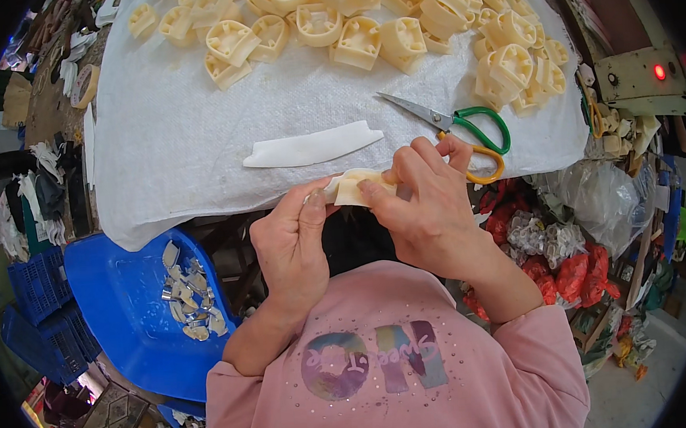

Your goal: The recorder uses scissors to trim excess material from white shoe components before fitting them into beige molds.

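cream piece (353,193) is up at the near table edge, between the hands. left hand (290,237) has thumb and finger pinched on its left end; right hand (428,200) is clamped on the other side, thumb on its face. seems to have white sheet round its rim, but fingers hide most of that. i'd anchor with the left, press evenly with the right thumb, keep the edge unwrinkled. mind the scissors (445,121) just beside the right hand; loose white strip (313,147) lies beyond. writing: big inverted lettering on the pink shirt (373,360), no legible labels elsewhere.
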The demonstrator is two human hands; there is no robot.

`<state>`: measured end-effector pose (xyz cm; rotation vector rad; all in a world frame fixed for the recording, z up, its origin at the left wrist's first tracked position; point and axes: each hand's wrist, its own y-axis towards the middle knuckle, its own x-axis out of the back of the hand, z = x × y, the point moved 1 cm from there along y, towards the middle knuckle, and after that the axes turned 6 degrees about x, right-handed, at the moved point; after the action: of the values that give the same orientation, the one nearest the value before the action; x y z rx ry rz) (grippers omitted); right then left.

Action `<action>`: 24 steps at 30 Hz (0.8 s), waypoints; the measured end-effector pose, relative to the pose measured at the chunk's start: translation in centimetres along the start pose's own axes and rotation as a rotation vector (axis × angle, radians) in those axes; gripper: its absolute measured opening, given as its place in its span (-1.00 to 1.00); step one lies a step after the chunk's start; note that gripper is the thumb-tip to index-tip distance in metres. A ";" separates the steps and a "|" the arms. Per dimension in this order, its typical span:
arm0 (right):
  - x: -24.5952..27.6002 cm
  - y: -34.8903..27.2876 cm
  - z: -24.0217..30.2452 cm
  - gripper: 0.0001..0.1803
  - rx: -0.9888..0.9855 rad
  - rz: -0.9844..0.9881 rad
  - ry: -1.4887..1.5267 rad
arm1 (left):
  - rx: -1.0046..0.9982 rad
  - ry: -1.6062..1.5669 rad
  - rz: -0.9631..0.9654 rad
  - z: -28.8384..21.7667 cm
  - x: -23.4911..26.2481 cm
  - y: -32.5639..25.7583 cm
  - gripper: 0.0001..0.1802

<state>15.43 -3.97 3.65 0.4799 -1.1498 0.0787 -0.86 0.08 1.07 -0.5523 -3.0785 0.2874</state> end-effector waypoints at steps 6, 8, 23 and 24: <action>-0.3 -0.2 -0.2 -0.72 -0.040 0.046 -0.020 | 0.031 0.058 0.036 0.4 -0.5 -0.1 -0.65; -0.5 -0.3 -0.1 -0.72 -0.038 0.042 -0.019 | 0.032 0.073 0.040 0.4 -0.8 -0.2 -0.65; -2.4 -1.4 -1.8 -0.61 0.062 -0.284 0.091 | 0.087 -0.071 0.390 1.4 1.5 1.7 -0.45; -2.3 -1.3 -1.7 -0.61 0.100 -0.288 0.101 | 0.183 -0.224 0.553 2.4 1.6 1.9 -0.43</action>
<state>16.29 -4.07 0.64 0.7184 -0.9713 -0.0886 -1.73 1.99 -1.65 -1.4413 -2.9801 0.6620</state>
